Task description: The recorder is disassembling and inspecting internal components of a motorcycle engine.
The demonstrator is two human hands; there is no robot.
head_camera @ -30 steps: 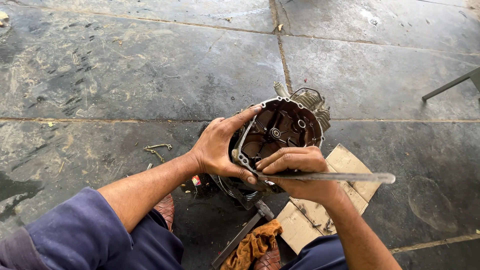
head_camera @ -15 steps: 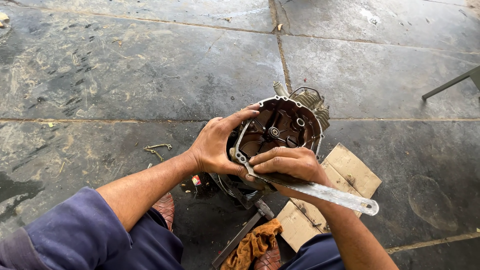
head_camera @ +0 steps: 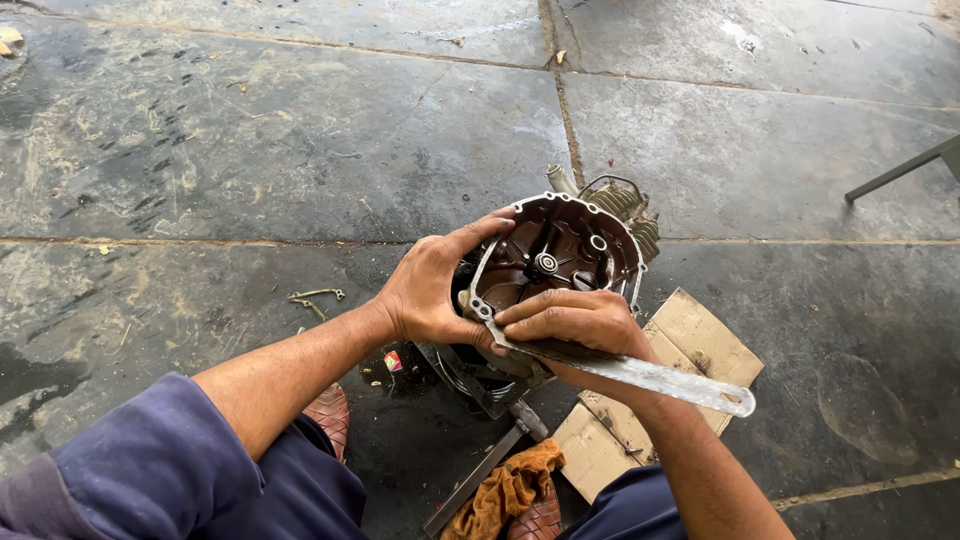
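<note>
Head view: our left hand (head_camera: 430, 295) fingers clamp the engine cover (head_camera: 555, 260) rim | right hand (head_camera: 570, 320) fingers closed around a flat metal blade (head_camera: 650, 377) against its lower edge | dark stained stone floor (head_camera: 250, 150), cardboard (head_camera: 690, 350) beneath.

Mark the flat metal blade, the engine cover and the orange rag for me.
flat metal blade (head_camera: 665, 380): head view, bare middle of the strip past the right hand.
engine cover (head_camera: 545, 262): head view, round hub inside its hollow.
orange rag (head_camera: 505, 490): head view, middle of the crumpled cloth.

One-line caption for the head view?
Left hand steadies an engine cover while right hand presses a flat metal blade against its rim.
</note>
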